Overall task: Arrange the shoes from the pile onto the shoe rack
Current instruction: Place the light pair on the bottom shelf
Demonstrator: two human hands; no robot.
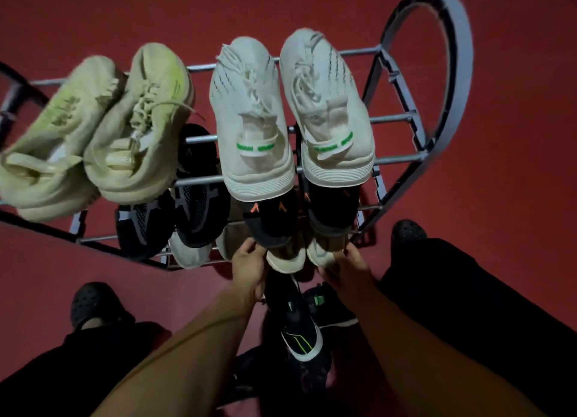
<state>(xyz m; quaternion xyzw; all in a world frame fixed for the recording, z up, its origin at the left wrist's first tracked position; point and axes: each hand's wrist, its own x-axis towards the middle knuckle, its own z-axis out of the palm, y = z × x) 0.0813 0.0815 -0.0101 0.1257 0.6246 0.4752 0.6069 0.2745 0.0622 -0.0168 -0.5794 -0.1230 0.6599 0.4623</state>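
Both bare forearms reach forward from the bottom of the view. Left hand (pixel 249 262) curls its grip round the heel of one brown shoe (pixel 285 259) with a pale sole; right hand (pixel 349 265) curls its grip round the heel of the other brown shoe (pixel 321 251). These two sit at the lowest tier of the grey shoe rack (pixel 437 129), beneath a pair of black shoes with orange marks (pixel 271 219). On the top tier stand two white sneakers (pixel 253 120) with green heel bands, toes away, and left of them two pale green sneakers (pixel 134 129), tilted. Two dark knit shoes (pixel 193 191) lie on a lower tier. Between the forearms, on the red floor (pixel 62 254), lie black shoes with neon green lines (pixel 296 329). Black clogs (pixel 93 304) cover the person's feet.
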